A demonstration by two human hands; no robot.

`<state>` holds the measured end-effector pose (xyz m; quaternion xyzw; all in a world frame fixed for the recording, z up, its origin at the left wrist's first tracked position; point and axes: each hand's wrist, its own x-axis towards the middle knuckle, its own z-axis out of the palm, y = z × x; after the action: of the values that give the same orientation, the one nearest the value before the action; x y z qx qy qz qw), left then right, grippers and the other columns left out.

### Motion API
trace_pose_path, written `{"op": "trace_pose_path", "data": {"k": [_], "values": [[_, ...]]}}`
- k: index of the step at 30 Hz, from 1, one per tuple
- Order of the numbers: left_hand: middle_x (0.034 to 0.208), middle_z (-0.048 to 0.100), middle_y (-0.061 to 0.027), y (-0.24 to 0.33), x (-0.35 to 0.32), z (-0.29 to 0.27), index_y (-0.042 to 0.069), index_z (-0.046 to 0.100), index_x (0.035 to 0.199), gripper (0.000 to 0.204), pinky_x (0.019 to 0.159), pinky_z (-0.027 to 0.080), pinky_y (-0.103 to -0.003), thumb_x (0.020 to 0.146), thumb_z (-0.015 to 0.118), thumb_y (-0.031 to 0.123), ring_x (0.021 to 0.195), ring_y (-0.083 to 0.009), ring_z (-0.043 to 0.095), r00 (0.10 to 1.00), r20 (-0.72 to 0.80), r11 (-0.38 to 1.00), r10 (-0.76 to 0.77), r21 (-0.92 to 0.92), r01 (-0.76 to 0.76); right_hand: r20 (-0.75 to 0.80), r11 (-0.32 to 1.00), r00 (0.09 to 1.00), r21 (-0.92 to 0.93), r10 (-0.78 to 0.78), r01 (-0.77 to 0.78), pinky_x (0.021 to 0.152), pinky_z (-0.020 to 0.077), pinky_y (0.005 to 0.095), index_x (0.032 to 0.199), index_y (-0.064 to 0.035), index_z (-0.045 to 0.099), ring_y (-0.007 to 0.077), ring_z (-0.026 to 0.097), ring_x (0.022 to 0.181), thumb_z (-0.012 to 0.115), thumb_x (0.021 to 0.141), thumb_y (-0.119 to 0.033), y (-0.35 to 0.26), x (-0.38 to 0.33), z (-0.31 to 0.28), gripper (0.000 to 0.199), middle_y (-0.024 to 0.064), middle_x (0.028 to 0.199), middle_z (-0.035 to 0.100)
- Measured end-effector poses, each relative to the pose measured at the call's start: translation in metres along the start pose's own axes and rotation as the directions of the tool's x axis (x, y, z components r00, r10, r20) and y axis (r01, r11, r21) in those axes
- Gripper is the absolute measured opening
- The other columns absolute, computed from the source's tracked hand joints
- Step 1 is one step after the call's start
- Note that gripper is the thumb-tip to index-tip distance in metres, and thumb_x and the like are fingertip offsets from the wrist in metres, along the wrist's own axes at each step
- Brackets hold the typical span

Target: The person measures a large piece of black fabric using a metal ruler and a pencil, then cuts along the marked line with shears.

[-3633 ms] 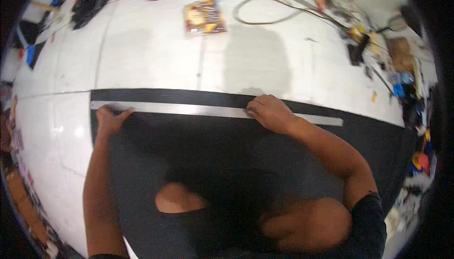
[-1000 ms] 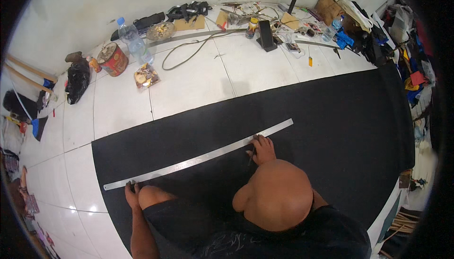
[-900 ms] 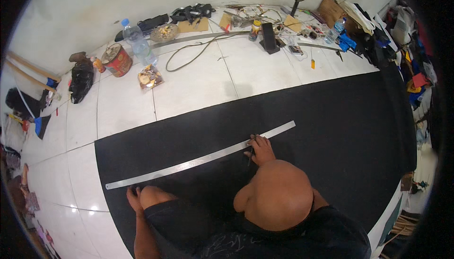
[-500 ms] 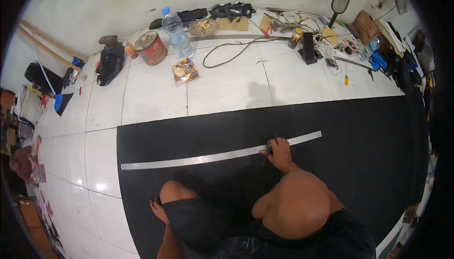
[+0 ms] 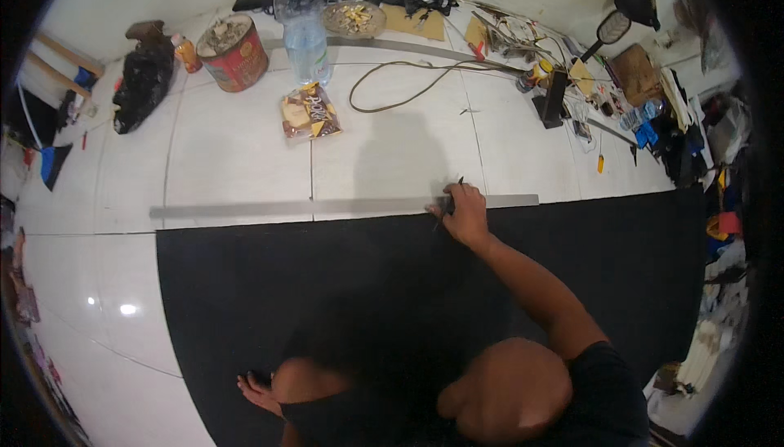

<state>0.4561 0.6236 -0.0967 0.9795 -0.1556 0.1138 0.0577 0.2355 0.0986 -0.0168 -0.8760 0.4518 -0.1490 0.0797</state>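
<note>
A long metal ruler (image 5: 343, 206) lies along the far edge of a large black sheet of material (image 5: 245, 284), mostly over the white tiles. My right hand (image 5: 467, 214) is closed on the ruler right of its middle, with fingers beyond it and thumb at its near side. A small dark, thin object also sticks out among those fingers; its kind is unclear. My left hand (image 5: 260, 392) rests on the sheet beside my bent knee (image 5: 306, 382), its visible fingers apart and nothing seen in them.
Beyond the ruler are a snack packet (image 5: 310, 114), a clear water bottle (image 5: 304, 35), a red tin (image 5: 234, 53) and a looped cable (image 5: 384, 108). A black plastic bag (image 5: 143, 92) lies far left. Tools and clutter line the wall and right side.
My right hand has carried the ruler away from me, from the middle of the black sheet to its far edge. The view has shifted too; my left hand stays by my knee.
</note>
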Motion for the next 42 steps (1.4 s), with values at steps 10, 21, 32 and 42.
{"op": "trace_pose_path", "data": {"k": [10, 21, 32, 42], "values": [[0.138, 0.042, -0.0149, 0.003, 0.011, 0.008, 0.007, 0.045, 0.128, 0.056, 0.105, 0.037, -0.048, 0.084, 0.056, 0.039, 0.131, -0.0347, 0.037, 0.996, -0.044, 0.99, 0.077, 0.125, -0.071, -0.081, 0.997, 0.995, 0.042, 0.066, -0.063, 0.079, 0.0422, 0.0439, 0.102, -0.0028, 0.057, 0.0319, 0.055, 0.091, 0.078, 0.07, -0.045, 0.008, 0.14, 0.046, 0.057, 0.0137, 0.091, 0.059], [0.14, 0.034, -0.0221, -0.024, -0.002, 0.004, 0.003, 0.035, 0.135, 0.057, 0.1, 0.04, -0.051, 0.092, 0.049, 0.039, 0.128, -0.0399, 0.036, 0.996, 0.007, 0.987, 0.091, 0.132, -0.091, 0.449, 0.957, 0.892, 0.234, 0.05, -0.172, 0.097, 0.0403, 0.0424, 0.125, -0.0042, 0.05, 0.0323, 0.052, 0.111, 0.064, 0.086, -0.028, -0.009, 0.037, -0.022, 0.048, 0.0161, 0.118, 0.055], [0.142, 0.03, -0.0265, -0.073, 0.065, -0.02, -0.002, 0.034, 0.134, 0.054, 0.104, 0.036, -0.049, 0.098, 0.039, 0.039, 0.135, -0.0393, 0.027, 0.578, 0.463, 0.455, 0.672, 0.357, -0.816, 0.837, 0.393, 0.44, 0.304, 0.324, -0.868, 0.087, 0.0493, 0.041, 0.119, -0.0039, 0.055, 0.0311, 0.061, 0.098, 0.059, 0.091, -0.032, -0.027, -0.194, -0.178, 0.04, 0.0149, 0.108, 0.061], [0.138, 0.041, -0.0231, 0.093, 0.084, -0.156, -0.002, 0.045, 0.13, 0.043, 0.107, 0.032, -0.045, 0.092, 0.045, 0.018, 0.129, -0.0359, 0.039, -0.009, 0.899, 0.748, 0.438, -0.37, -0.55, 0.96, 0.533, 0.119, -0.036, 0.254, -0.845, 0.111, 0.0269, 0.0468, 0.142, -0.0152, 0.036, 0.0353, 0.035, 0.133, 0.037, 0.098, -0.04, -0.032, -0.452, -0.434, 0.05, 0.0185, 0.148, 0.03]]}}
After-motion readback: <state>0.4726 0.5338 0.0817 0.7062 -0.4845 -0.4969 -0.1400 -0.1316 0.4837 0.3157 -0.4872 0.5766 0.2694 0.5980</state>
